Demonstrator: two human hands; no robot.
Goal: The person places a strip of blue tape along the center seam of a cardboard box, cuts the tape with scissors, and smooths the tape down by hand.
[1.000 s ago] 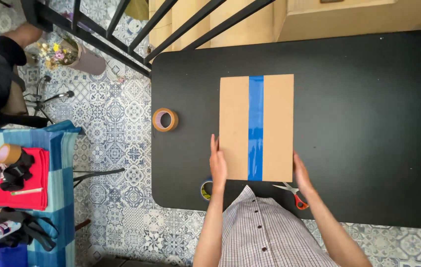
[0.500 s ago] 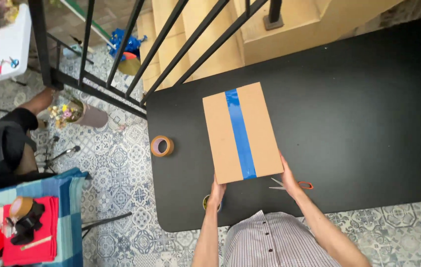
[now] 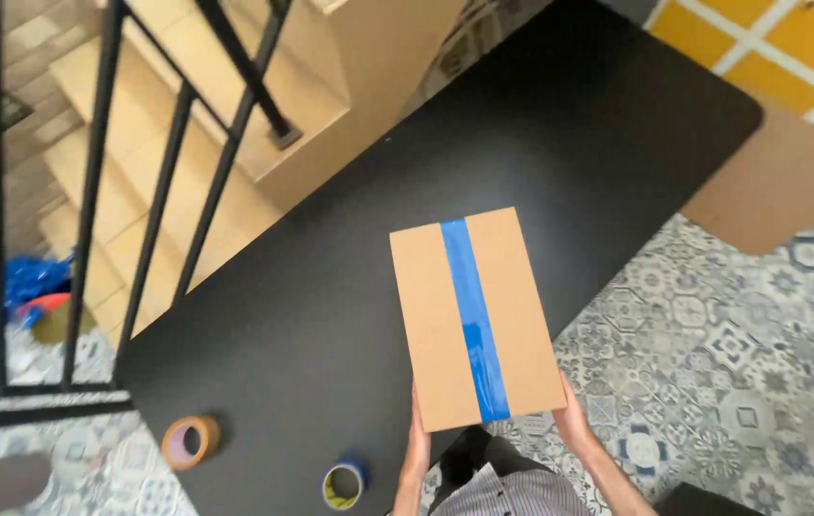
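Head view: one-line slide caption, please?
Both hands, left hand and right hand, grip a blue-taped cardboard box over a black table.

cardboard box [image 3: 474, 320] — flat, rectangular, brown | blue tape strip lengthwise | over black table's near edge

- Cardboard box [image 3: 475, 319]: formerly flat on the black table [image 3: 331, 315]; now lifted, near end past the table edge.
- Left hand [image 3: 417, 447], right hand [image 3: 571, 420]: shifted from the sides to the near corners.
- Scissors: gone from view.

Cardboard box [image 3: 475, 318] — blue-taped seam, held flat over table edge.
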